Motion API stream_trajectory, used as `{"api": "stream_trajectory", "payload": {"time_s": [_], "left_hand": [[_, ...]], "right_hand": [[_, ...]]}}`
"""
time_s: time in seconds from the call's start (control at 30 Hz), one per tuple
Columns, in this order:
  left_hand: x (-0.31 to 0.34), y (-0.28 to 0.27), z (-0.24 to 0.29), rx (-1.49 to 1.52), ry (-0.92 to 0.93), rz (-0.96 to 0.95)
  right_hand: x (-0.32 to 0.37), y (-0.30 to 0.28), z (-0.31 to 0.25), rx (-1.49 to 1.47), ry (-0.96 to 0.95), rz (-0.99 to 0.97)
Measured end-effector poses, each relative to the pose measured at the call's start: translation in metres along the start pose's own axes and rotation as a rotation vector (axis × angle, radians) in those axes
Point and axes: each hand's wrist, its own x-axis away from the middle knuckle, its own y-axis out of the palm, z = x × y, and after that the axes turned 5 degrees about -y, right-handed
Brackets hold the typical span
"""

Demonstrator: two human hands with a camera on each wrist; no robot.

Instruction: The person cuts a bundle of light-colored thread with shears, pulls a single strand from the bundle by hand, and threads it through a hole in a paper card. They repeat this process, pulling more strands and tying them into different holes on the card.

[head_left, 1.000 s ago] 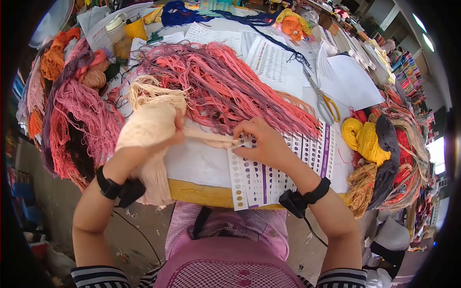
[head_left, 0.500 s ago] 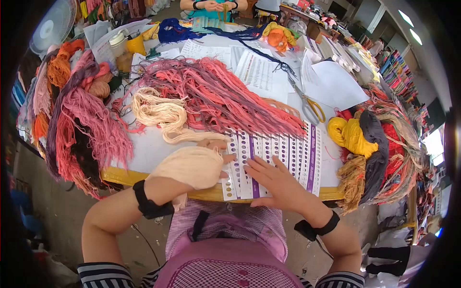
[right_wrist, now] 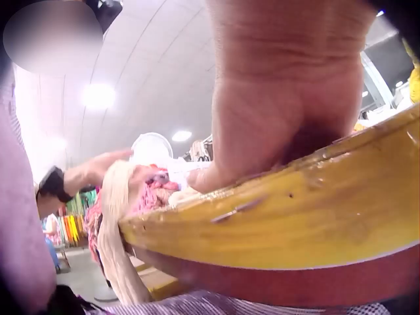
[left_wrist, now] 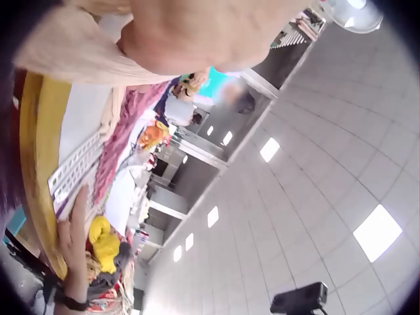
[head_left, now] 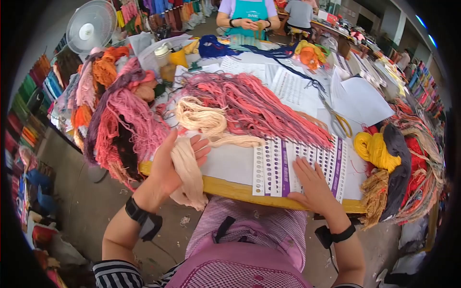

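Observation:
My left hand (head_left: pixel 165 165) is turned palm up at the table's front left, fingers extended. A thick hank of cream yarn (head_left: pixel 188 168) drapes across it and hangs past the table edge, as the right wrist view also shows with the yarn (right_wrist: pixel 115 230). More cream yarn (head_left: pixel 199 115) lies in a loose heap behind, and a strand (head_left: pixel 240 139) runs from there to the cards. Flat on the white punched thread cards (head_left: pixel 259 165), with purple bands, rests my right hand (head_left: pixel 314 185), its fingers straight and its heel at the yellow table edge (right_wrist: pixel 275 216).
Pink and purple yarn (head_left: pixel 259 108) spreads across the table behind the cards. Scissors (head_left: pixel 338 120) with yellow handles lie at right, near yellow skeins (head_left: pixel 377 149). Coloured hanks (head_left: pixel 129 115) drape over the left side. Papers (head_left: pixel 293 86) lie farther back; another person (head_left: pixel 249 21) works opposite.
My right hand was pinching the cream strand at the cards' left edge; now it lies flat on the cards. My left hand swung toward the cards, then back left, turning palm up with the yarn.

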Motion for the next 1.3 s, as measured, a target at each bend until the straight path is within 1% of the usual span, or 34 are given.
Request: {"api": "stream_trajectory", "payload": {"time_s": [0.03, 0.07, 0.1, 0.17, 0.2, 0.27, 0.3, 0.37, 0.4, 0.43, 0.5, 0.53, 0.6, 0.67, 0.73, 0.8, 0.83, 0.9, 0.93, 1.0, 1.07, 1.1, 1.13, 1.17, 1.2, 1.23, 1.27, 1.3], "left_hand": [[0.013, 0.015, -0.002, 0.000, 0.009, 0.008], [0.024, 0.032, -0.005, 0.043, 0.026, -0.116], [0.028, 0.044, -0.010, 0.086, 0.038, -0.244], [0.023, 0.057, -0.021, 0.050, 0.013, -0.289], [0.021, 0.064, -0.030, -0.037, 0.021, -0.332], [0.017, 0.078, -0.046, -0.224, 0.024, -0.409], [0.014, 0.081, -0.054, -0.229, 0.006, -0.427], [0.008, 0.085, -0.063, -0.582, 0.096, -0.511], [0.010, 0.090, -0.062, -0.608, 0.050, -0.435], [0.010, 0.087, -0.058, -0.613, 0.051, -0.439], [0.010, 0.075, -0.045, -1.343, 0.358, -0.309], [0.005, 0.072, -0.044, -1.350, 0.357, -0.306], [-0.008, 0.064, -0.043, -0.690, 0.088, -0.190], [-0.006, 0.066, -0.047, -0.663, 0.104, -0.219], [-0.004, 0.075, -0.050, -0.635, 0.121, -0.246], [-0.001, 0.086, -0.051, -0.552, 0.029, -0.104], [-0.001, 0.085, -0.052, -0.552, 0.029, -0.104], [-0.003, 0.084, -0.054, -0.625, 0.119, -0.152], [-0.004, 0.084, -0.055, -0.625, 0.116, -0.153], [-0.006, 0.083, -0.057, -0.672, 0.216, -0.190], [-0.007, 0.077, -0.057, -0.665, 0.225, -0.201], [-0.007, 0.076, -0.056, -0.661, 0.235, -0.215], [-0.006, 0.080, -0.055, -0.664, 0.236, -0.214], [-0.003, 0.088, -0.055, -0.537, 0.134, -0.144], [-0.003, 0.094, -0.055, -0.410, 0.029, -0.076], [-0.003, 0.095, -0.056, -0.416, 0.024, -0.081], [-0.003, 0.095, -0.058, -0.397, 0.038, -0.131], [-0.003, 0.095, -0.060, -0.377, 0.052, -0.180]], "right_hand": [[0.002, 0.001, -0.002, 0.031, 0.028, -0.012], [-0.001, -0.003, -0.007, 0.095, -0.004, 0.073], [-0.005, -0.003, -0.011, 0.097, -0.004, 0.074], [-0.017, -0.006, -0.022, -0.408, 0.088, 0.250], [-0.027, -0.011, -0.037, -0.538, 0.094, 0.314], [-0.042, -0.027, -0.067, -1.020, 0.166, 0.237], [-0.047, -0.028, -0.079, -1.012, 0.185, 0.254], [-0.055, -0.028, -0.095, -1.548, 0.223, 0.272], [-0.054, -0.028, -0.096, -1.545, 0.224, 0.282], [-0.055, -0.027, -0.096, -1.570, 0.206, 0.323], [-0.054, -0.024, -0.095, -1.602, 0.180, 0.362], [-0.053, -0.023, -0.093, -1.627, 0.196, 0.359], [-0.052, -0.021, -0.090, -1.657, 0.213, 0.357], [-0.053, -0.021, -0.088, -1.662, 0.163, 0.331], [-0.058, -0.020, -0.090, -1.678, 0.162, 0.349], [-0.061, -0.020, -0.091, -1.692, 0.163, 0.368], [-0.062, -0.020, -0.091, -1.682, 0.177, 0.359], [-0.063, -0.020, -0.089, -1.672, 0.197, 0.352], [-0.064, -0.018, -0.087, -1.626, 0.196, 0.348], [-0.064, -0.015, -0.086, -1.583, 0.197, 0.342], [-0.064, -0.013, -0.085, -1.593, 0.254, 0.424], [-0.066, -0.010, -0.083, -1.594, 0.251, 0.424], [-0.069, -0.007, -0.080, -1.730, 0.229, 0.449], [-0.071, -0.006, -0.078, -1.867, 0.205, 0.476], [-0.072, -0.007, -0.079, -1.868, 0.205, 0.485], [-0.073, -0.008, -0.081, -1.874, 0.247, 0.447], [-0.074, -0.009, -0.082, -1.880, 0.290, 0.407], [-0.075, -0.011, -0.085, -1.881, 0.295, 0.414]]}}
